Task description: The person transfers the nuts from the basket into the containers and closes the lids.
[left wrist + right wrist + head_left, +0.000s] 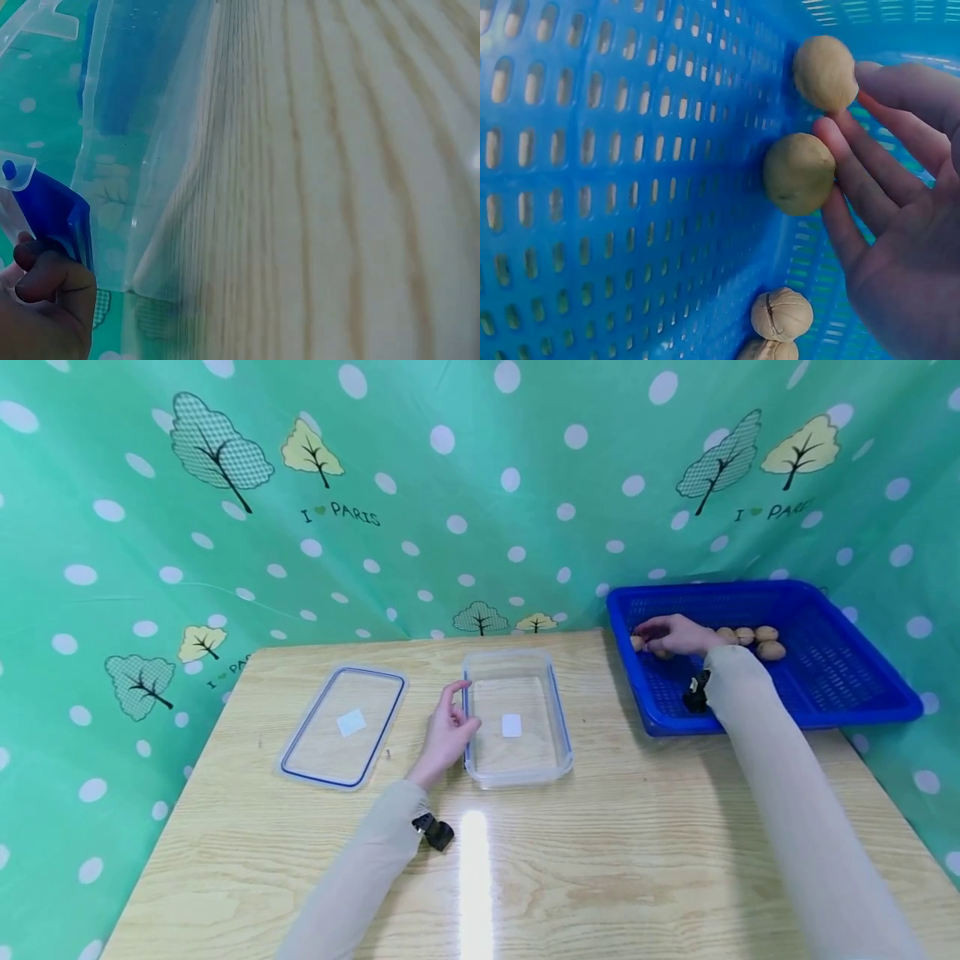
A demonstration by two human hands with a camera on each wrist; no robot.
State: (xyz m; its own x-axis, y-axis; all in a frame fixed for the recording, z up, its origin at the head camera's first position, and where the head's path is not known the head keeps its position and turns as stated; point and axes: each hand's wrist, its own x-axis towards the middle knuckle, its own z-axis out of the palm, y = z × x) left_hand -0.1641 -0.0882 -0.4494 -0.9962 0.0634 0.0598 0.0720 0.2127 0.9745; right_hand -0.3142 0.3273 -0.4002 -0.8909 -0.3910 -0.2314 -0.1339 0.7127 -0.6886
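Observation:
A clear plastic food container (517, 774) with blue-edged sides stands uncovered at the table's middle. My left hand (445, 739) holds its left side, thumb and index finger at the rim. In the left wrist view, the curled fingers (56, 289) are against a blue flap (56, 206) on that side. My right hand (681, 635) reaches down into the blue basket (847, 681) and pinches a walnut (825, 73) near the basket's left wall. A second walnut (799, 174) sits close against the lower fingers.
Several more walnuts (770, 650) lie in the basket right of the hand, two of them (781, 314) showing low in the right wrist view. The clear lid (318, 752) with its blue seal lies flat left of the container. A green patterned cloth (420, 560) hangs behind the table.

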